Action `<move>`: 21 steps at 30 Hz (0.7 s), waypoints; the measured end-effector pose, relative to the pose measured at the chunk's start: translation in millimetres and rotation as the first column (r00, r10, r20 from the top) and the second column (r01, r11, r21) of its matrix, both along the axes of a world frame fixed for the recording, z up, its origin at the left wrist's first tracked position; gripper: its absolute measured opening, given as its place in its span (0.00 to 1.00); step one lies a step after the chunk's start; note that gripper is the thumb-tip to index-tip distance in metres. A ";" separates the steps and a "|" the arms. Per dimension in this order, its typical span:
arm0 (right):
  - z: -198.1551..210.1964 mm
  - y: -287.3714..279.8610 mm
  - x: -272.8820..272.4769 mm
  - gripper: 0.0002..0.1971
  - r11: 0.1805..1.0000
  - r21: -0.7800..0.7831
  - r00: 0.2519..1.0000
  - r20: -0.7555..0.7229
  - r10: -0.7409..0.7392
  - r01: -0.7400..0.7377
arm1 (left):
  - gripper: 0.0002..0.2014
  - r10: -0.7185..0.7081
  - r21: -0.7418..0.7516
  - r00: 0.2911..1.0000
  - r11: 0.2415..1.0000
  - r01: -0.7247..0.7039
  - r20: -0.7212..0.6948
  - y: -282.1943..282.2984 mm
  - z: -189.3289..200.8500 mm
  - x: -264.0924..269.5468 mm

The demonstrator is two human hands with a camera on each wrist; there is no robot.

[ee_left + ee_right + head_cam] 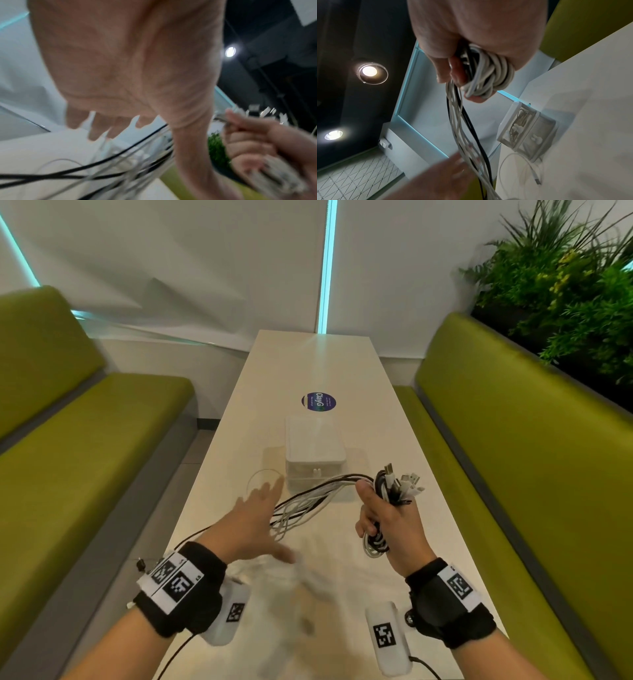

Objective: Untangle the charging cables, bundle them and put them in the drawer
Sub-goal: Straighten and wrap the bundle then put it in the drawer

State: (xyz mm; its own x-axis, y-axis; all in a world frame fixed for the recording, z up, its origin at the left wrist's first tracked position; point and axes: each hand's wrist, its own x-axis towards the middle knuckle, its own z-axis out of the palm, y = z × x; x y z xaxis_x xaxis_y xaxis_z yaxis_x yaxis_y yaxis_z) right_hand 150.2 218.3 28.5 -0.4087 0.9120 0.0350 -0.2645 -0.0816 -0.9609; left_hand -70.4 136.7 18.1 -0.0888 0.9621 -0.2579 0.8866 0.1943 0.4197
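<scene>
My right hand [380,508] grips a coiled bundle of white and black charging cables [394,491], plug ends sticking up above the fist. In the right wrist view the coil [488,77] sits wrapped in the curled fingers [447,70]. Loose strands [308,505] trail from the fist leftward and down to the table. My left hand [260,518] is open with fingers spread, just left of those strands [102,169]; whether it touches them is unclear. A small white two-drawer box [315,453] stands behind the hands, both drawers shut, cables visible inside one [520,121].
One thin white cable [262,479] lies looped on the long white table [342,364], left of the box. A round blue sticker [318,401] sits further back. Green benches [85,446] flank both sides, with plants [565,285] at the back right.
</scene>
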 end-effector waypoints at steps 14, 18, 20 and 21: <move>-2.3 -7.0 -1.2 0.13 0.995 0.001 0.994 0.042 -0.103 0.103 | 0.24 -0.111 0.439 0.941 0.898 -0.043 0.318 17.0 14.8 73.7; -7.8 -9.8 -9.2 0.21 0.987 0.073 0.975 0.162 -0.152 0.142 | 0.26 -0.028 0.467 0.990 0.883 -0.042 0.142 14.5 5.7 82.7; -9.3 -10.8 -13.0 0.25 0.981 0.102 0.966 0.183 -0.181 0.164 | 0.20 -0.040 0.449 0.995 0.894 -0.006 0.093 10.2 7.2 91.1; -9.7 -11.5 -14.7 0.24 0.980 0.109 0.964 0.189 -0.187 0.168 | 0.17 -0.053 0.422 0.996 0.906 0.020 0.067 7.9 8.8 96.0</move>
